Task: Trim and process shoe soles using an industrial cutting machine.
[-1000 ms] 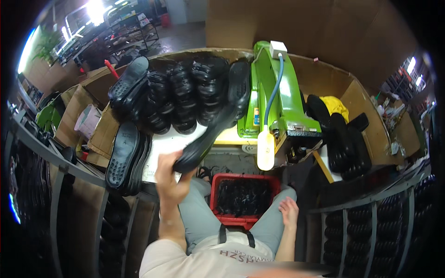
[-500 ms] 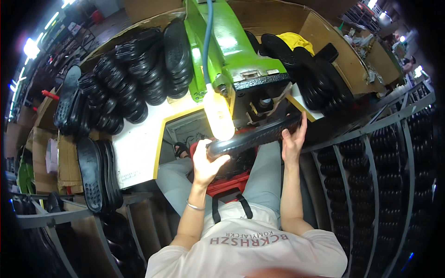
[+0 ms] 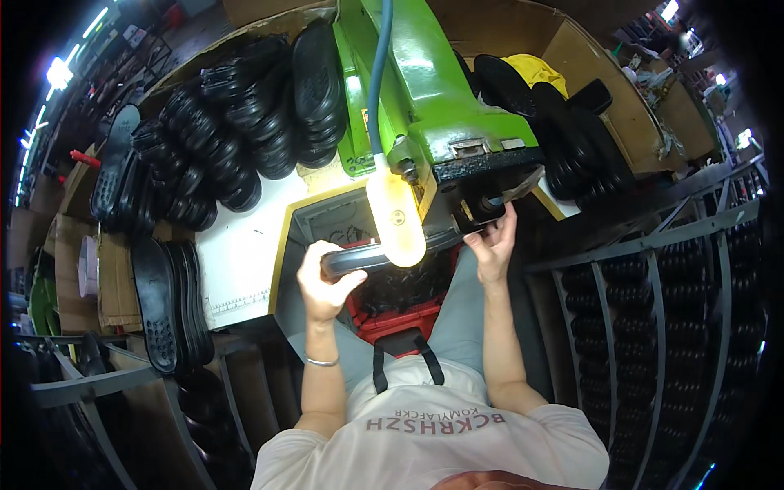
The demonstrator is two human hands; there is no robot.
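Note:
A black shoe sole (image 3: 355,260) spans between my hands, held nearly level under the head of the green machine (image 3: 457,102). My left hand (image 3: 320,282) grips its left end between thumb and fingers. At the other end my right hand (image 3: 493,245) is closed on the sole, its fingers up close beside the dark working part (image 3: 482,208) of the machine. The glowing lamp (image 3: 398,220) hangs in front of the sole and hides its middle. Below lies a red bin (image 3: 398,321) with dark scraps in it, between my knees.
Stacks of black soles (image 3: 237,106) fill the white tabletop's left side, with more soles (image 3: 167,302) at its near left edge. Soles and a yellow cloth (image 3: 537,73) lie at the right in a cardboard box (image 3: 588,69). Metal racks (image 3: 645,327) loaded with soles flank me.
Both hands have shifted left with the sole, and its right end is now at the machine's working part. The sole's left end has come out from behind the lamp.

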